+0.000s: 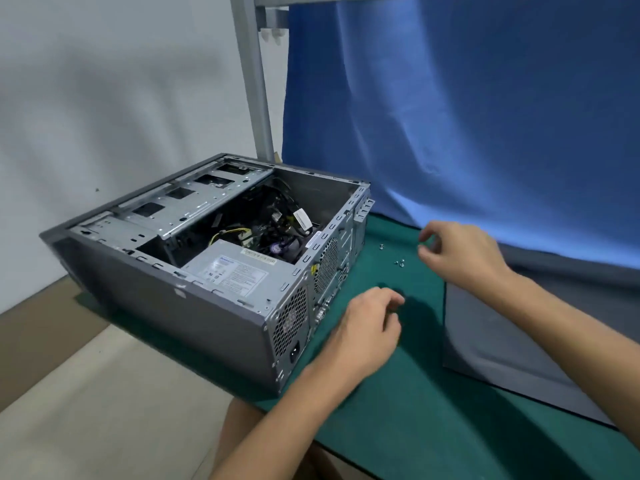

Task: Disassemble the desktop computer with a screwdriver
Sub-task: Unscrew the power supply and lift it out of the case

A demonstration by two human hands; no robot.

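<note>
A grey desktop computer case (166, 296) lies on its side on the green mat (415, 393), its side panel off, showing the drive cage, cables and power supply (232, 271). My left hand (367, 327) hovers over the mat just right of the case's rear panel, fingers loosely curled, nothing visible in it. My right hand (460, 254) hangs above the mat farther right, fingers curled, thumb and forefinger close together; I cannot tell if they pinch a screw. A few loose screws (399, 262) lie on the mat between the hands. No screwdriver is in view.
The removed grey side panel (502, 344) lies flat on the mat at the right, under my right forearm. A blue cloth (467, 116) hangs behind. A grey metal post (254, 81) rises behind the case. The table's left edge drops to the floor.
</note>
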